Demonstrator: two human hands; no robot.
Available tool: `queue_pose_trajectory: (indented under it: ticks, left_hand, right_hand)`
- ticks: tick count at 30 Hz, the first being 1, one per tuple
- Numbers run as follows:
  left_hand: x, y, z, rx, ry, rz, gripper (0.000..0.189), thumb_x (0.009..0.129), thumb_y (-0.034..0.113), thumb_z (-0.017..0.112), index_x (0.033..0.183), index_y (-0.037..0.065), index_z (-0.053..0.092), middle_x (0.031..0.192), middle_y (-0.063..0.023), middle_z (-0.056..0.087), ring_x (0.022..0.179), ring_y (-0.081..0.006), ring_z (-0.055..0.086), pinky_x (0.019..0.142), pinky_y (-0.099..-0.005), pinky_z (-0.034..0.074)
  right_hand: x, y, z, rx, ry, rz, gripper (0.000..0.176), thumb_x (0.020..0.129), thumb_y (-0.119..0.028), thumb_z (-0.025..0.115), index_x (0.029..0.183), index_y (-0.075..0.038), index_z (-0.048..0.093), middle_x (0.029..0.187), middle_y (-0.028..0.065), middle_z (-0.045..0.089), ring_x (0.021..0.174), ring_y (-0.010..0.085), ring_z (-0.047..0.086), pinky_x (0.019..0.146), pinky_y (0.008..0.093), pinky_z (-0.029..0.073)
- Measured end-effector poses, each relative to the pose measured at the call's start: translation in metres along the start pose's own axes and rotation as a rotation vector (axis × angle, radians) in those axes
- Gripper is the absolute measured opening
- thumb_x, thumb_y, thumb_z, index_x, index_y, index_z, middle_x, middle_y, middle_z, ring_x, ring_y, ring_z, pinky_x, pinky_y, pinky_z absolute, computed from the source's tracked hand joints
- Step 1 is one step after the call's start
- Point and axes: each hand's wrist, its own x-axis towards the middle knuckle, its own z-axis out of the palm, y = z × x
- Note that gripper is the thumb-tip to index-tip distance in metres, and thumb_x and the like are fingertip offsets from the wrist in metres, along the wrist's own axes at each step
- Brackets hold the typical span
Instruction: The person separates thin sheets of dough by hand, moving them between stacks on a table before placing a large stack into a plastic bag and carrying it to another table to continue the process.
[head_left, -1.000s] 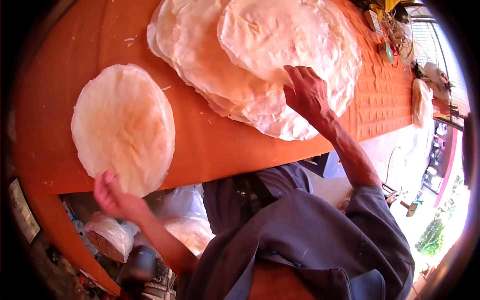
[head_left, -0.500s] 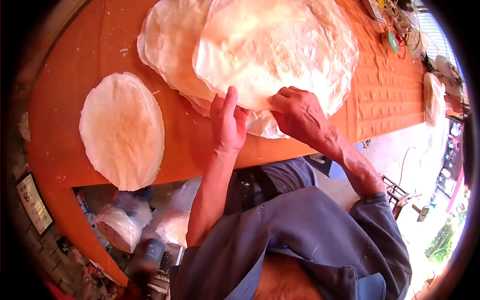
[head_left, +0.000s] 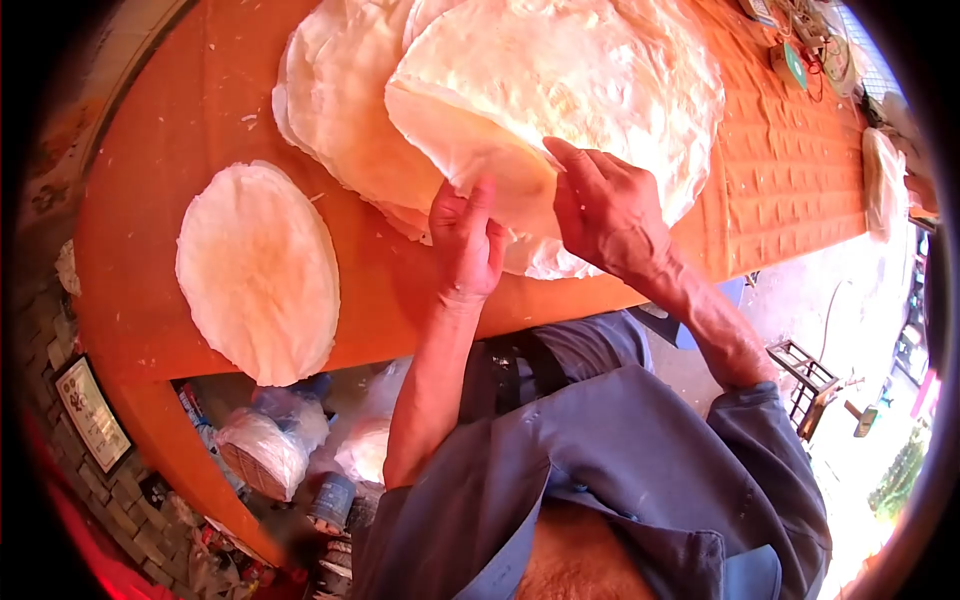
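A large stack of thin, pale flatbreads (head_left: 340,130) lies on the orange-covered table. The top flatbread (head_left: 600,90) has its near edge lifted and curled back. My right hand (head_left: 610,210) is closed on that raised edge, the thumb and fingers pinching it. Just to its left, my left hand (head_left: 468,240) is closed at the lower rim of the curled part, with its fingertips against the sheet; its grip is partly hidden. A smaller pile of oval flatbreads (head_left: 260,270) rests apart on the left.
The orange table (head_left: 390,310) has its near edge in front of my body. Cables and small devices (head_left: 790,65) lie at the far right. Plastic-wrapped bundles (head_left: 270,440) sit below the table, with a framed picture (head_left: 92,412) at lower left.
My right hand has raised the top flatbread's near edge, which now curls back. The left hand has moved slightly right and stays at the rim. The whole view has shifted a little.
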Motion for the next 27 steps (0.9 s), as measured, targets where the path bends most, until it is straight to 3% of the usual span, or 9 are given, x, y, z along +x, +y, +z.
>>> queue_pose_trajectory:
  ticks: [4,7,10,14,18,20,22,24,27]
  left_hand:
    - [0.003,0.004,0.003,0.063,0.261,-0.112,0.025,0.093,0.009,0.061,0.117,0.003,0.057,0.100,-0.0025,0.064,0.081,-0.0096,0.062,0.068,-0.0252,0.053]
    - [-0.001,0.003,-0.009,-0.143,0.208,-0.107,0.028,0.095,0.009,0.056,0.121,0.000,0.055,0.111,-0.0083,0.063,0.103,-0.0203,0.061,0.092,-0.0363,0.051]
    - [-0.004,0.001,-0.047,-0.153,0.086,-0.231,0.030,0.097,0.013,0.051,0.124,0.000,0.053,0.118,-0.0112,0.062,0.107,-0.0221,0.061,0.096,-0.0362,0.049]
    - [0.000,-0.031,-0.095,0.366,0.064,0.051,0.035,0.101,0.021,0.045,0.125,-0.003,0.053,0.121,-0.0125,0.062,0.105,-0.0226,0.061,0.094,-0.0314,0.047]
    - [-0.003,-0.011,-0.058,0.307,0.003,0.025,0.038,0.102,0.025,0.044,0.129,-0.001,0.051,0.124,-0.0106,0.060,0.109,-0.0238,0.059,0.094,-0.0332,0.047]
    - [-0.009,-0.002,-0.044,0.081,-0.017,-0.041,0.042,0.100,0.028,0.047,0.135,0.005,0.046,0.131,-0.0086,0.056,0.119,-0.0229,0.055,0.100,-0.0384,0.046]
    - [-0.015,0.002,-0.044,-0.077,0.057,-0.144,0.046,0.100,0.034,0.046,0.137,0.006,0.044,0.132,-0.0089,0.055,0.119,-0.0229,0.055,0.098,-0.0378,0.047]
    - [-0.020,0.006,-0.040,-0.152,0.046,-0.175,0.049,0.100,0.039,0.045,0.138,0.007,0.042,0.134,-0.0092,0.053,0.120,-0.0233,0.054,0.096,-0.0377,0.048]
    - [-0.025,0.011,-0.035,-0.091,0.006,-0.100,0.049,0.099,0.042,0.046,0.134,0.007,0.043,0.129,-0.0092,0.055,0.114,-0.0232,0.057,0.091,-0.0380,0.050]
  right_hand:
    - [0.000,0.015,0.028,-0.206,-0.088,-0.080,0.014,0.079,-0.004,0.059,0.092,-0.007,0.063,0.071,0.0114,0.062,0.067,0.0307,0.064,0.057,0.0406,0.051]
    - [0.028,0.038,-0.001,-0.395,-0.174,-0.115,0.004,0.075,-0.004,0.058,0.074,-0.008,0.059,0.066,0.0137,0.058,0.058,0.0291,0.061,0.049,0.0393,0.047]
    - [0.065,0.080,-0.100,-0.369,0.130,0.142,0.017,0.089,-0.015,0.058,0.093,-0.003,0.069,0.070,0.0222,0.057,0.058,0.0082,0.055,0.046,0.0318,0.041]
    - [0.079,0.015,-0.158,-0.508,0.472,-0.028,0.022,0.096,-0.022,0.058,0.097,-0.004,0.070,0.066,0.0130,0.061,0.064,0.0079,0.057,0.055,0.0286,0.044]
    - [0.045,-0.035,-0.111,-0.203,-0.131,0.039,0.015,0.086,-0.007,0.061,0.099,-0.003,0.068,0.078,0.0126,0.065,0.070,0.0175,0.062,0.061,0.0311,0.048]
    - [0.023,-0.011,-0.035,-0.225,-0.110,-0.250,0.013,0.076,-0.004,0.058,0.089,-0.006,0.063,0.078,0.0129,0.064,0.068,0.0293,0.064,0.057,0.0373,0.051]
    - [0.002,0.006,0.025,-0.179,-0.409,-0.158,0.011,0.074,-0.004,0.058,0.085,-0.003,0.061,0.079,0.0143,0.063,0.073,0.0310,0.063,0.062,0.0400,0.051]
    - [-0.009,0.011,0.046,-0.176,-0.345,-0.174,0.007,0.074,-0.003,0.057,0.081,-0.003,0.056,0.073,0.0125,0.059,0.074,0.0321,0.062,0.060,0.0412,0.049]
    - [-0.013,0.001,0.031,-0.110,-0.392,-0.152,0.041,0.078,-0.027,0.067,0.109,-0.002,0.058,0.104,0.0191,0.061,0.099,0.0360,0.059,0.077,0.0442,0.050]
